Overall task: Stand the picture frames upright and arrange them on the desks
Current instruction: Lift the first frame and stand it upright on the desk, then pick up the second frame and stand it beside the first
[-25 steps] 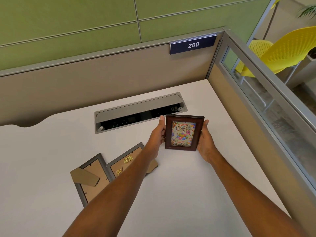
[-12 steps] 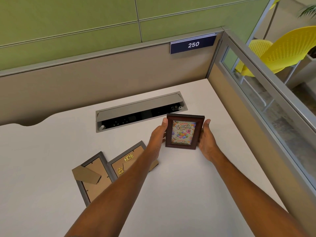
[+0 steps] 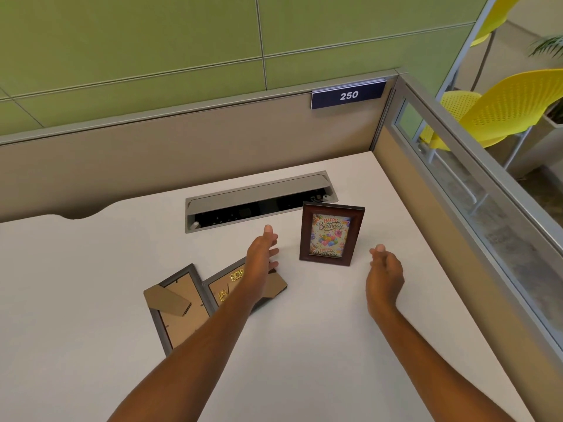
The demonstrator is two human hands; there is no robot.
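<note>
A dark brown picture frame with a "Happy Birthday" print stands upright on the white desk, just in front of the cable tray. My left hand hovers to its left and my right hand to its right; both are off the frame with fingers apart and hold nothing. Two grey frames lie face down to the left: one with its cardboard stand folded out, the other partly hidden under my left forearm.
A recessed grey cable tray with sockets sits behind the standing frame. Beige partition walls close the desk at the back and right, with a "250" sign. Yellow chairs stand beyond the glass panel.
Both hands held the brown frame by its sides; they have let go and drawn back, and the frame now stands on its own on the desk.
</note>
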